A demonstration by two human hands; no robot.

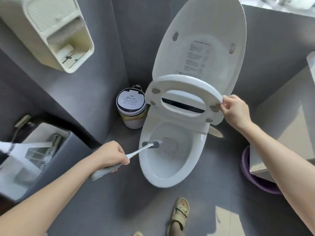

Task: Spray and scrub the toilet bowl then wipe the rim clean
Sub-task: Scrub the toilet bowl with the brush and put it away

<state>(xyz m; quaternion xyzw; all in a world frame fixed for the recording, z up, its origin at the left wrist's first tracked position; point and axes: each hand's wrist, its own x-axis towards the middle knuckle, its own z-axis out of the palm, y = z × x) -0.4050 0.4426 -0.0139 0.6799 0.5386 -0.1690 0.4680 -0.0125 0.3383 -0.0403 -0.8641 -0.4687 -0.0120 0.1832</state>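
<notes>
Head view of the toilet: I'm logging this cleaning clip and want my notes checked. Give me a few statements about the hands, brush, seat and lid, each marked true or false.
1. The right hand holds the toilet seat partly raised. True.
2. The left hand grips a spray bottle. False: it grips the handle of the toilet brush.
3. The brush's head reaches into the bowl. True.
4. The lid is shut over the bowl. False: it stands upright behind the seat.
</notes>
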